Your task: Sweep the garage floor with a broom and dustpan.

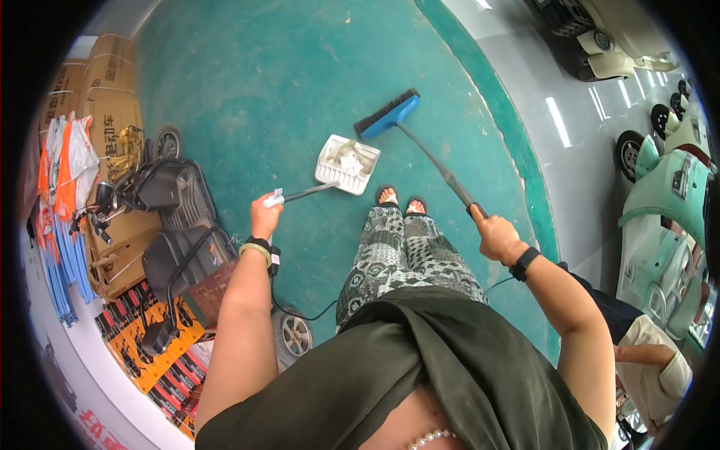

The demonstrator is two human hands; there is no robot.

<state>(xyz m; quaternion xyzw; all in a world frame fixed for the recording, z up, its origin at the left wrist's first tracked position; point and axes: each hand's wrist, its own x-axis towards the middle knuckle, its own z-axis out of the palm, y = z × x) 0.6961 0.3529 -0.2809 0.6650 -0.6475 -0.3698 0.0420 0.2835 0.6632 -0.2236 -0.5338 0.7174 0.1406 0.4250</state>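
My left hand (265,216) grips the handle of a white long-handled dustpan (356,181), which is on or just above the green floor ahead of my feet. Crumpled pale litter (351,160) lies in its pan. In my right hand (496,236) is the dark grip of a broom with a blue head (391,116) and dark bristles. The broom head is beyond the dustpan and to its right, apart from it. Whether the bristles touch the floor is hard to tell.
To the left stand a black electric scooter (169,197), cardboard boxes (112,107) and folded orange-and-white fabric on blue poles (64,225). Stacked packaged boxes (152,343) lie lower left. Along the right are mint-green vehicles (669,197) on grey floor. Another person (647,360) is at lower right.
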